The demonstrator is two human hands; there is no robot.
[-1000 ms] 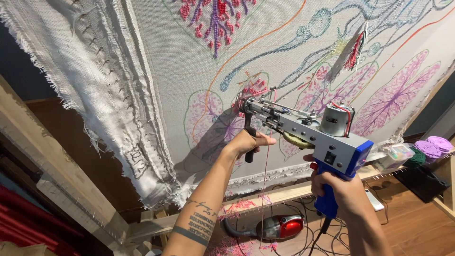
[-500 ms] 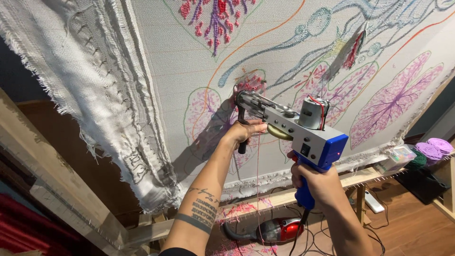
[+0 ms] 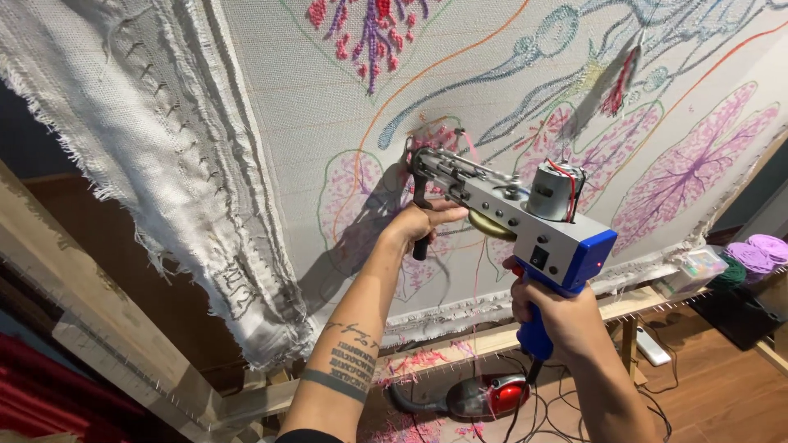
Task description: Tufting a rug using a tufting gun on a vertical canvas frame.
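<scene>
- Since a moment ago, the tufting gun has slid left and a little lower along the cloth, and both my arms have gone with it.
- My left hand is out in front, fingers wrapped tight around the black front grip that hangs under the gun's nose.
- My right hand is lower and closer to me, fingers closed firmly around the blue rear handle; I cannot tell whether a finger presses the trigger.
- Between my two hands the gun runs on a slant, its needle end up and to the left, pressed against the stretched backing cloth, its blue body down and to the right.
- On top of the gun sits a small grey motor with red wires, and a brass-coloured wheel shows under the grey body.
- Where the needle meets the cloth there is a patch of pink tufting inside a drawn leaf outline.
- Pink yarn hangs down from the gun toward the floor.
- Around that spot the cloth carries purple and pink leaf shapes, grey-blue curling lines and an orange line.
- Loose frayed white fabric hangs over the left edge of the wooden frame.
- Below, on the floor, lies a red and grey hand vacuum among black cables and pink yarn scraps.
- Purple yarn balls sit far right, beside a clear plastic box.
</scene>
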